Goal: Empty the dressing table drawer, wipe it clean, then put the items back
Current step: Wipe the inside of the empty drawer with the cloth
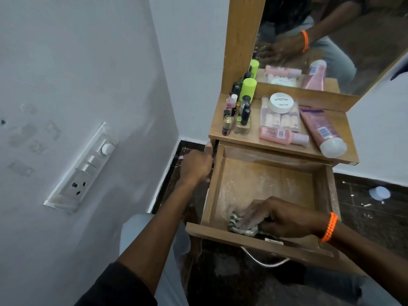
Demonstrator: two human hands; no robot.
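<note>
Starting at the far left of the pulled-out wooden drawer (326, 188), a white switch plate with a socket and a round knob (80, 171) sits on the grey wall. Nearer the drawer, the left hand (196, 165) rests against the drawer's left outer side at the cabinet edge, fingers curled over the wood and thumb tip up by the shelf corner. Inside the drawer, by its front left corner, a crumpled grey-and-white patterned cloth (241, 226) lies on the dusty, streaked bottom. The right hand (280, 217), with an orange beaded bracelet (330, 227) on its wrist, presses down on that cloth, fingers bent over it and gripping it. A curved metal handle (265, 260) hangs below the drawer's front panel.

Above the drawer, the wooden shelf top (249, 138) carries the removed items: at its left a cluster of small nail polish bottles (237, 115) and a lime-green cylindrical can (248, 88), then a clear pack of small bottles (279, 120) with a round white jar (280, 102) on top, a pale pink bottle lying flat (282, 135), and a large pink tube with a white cap (322, 132) at the right. A mirror (335, 36) stands behind them. Right of the drawer, a white lid-like object (379, 192) lies on the dark floor.
</note>
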